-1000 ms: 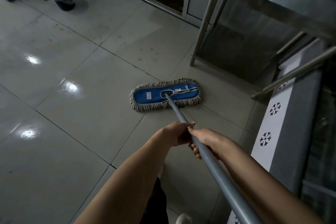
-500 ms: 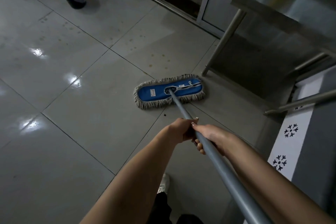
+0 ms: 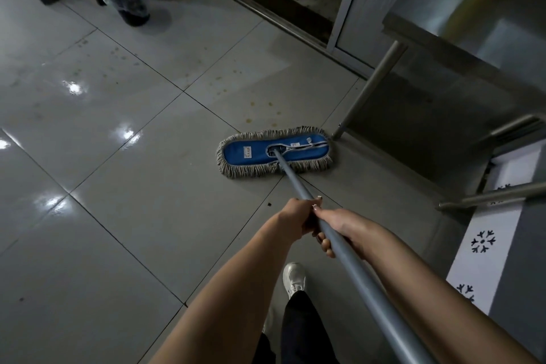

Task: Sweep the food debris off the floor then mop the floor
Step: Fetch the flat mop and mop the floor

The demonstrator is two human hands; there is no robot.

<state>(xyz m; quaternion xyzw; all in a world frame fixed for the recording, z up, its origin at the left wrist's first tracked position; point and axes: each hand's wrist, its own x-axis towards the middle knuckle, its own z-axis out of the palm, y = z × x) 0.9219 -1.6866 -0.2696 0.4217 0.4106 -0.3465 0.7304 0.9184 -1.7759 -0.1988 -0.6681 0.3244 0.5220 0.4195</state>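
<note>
Tiled floor (image 3: 147, 230) with stains (image 3: 270, 104) just beyond the flat mop head (image 3: 251, 154), laid flush for full contact; left hand (image 3: 297, 216) and right hand (image 3: 342, 224), adjacent, wrap the handle (image 3: 295, 182) to steer it.

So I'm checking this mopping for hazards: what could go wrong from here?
The mop head lies close beside the table leg; a push rightward may knock it. Yellowish stains just beyond the mop could smear rather than lift. The floor gleams as if wet, so the white shoe might slip.
</note>
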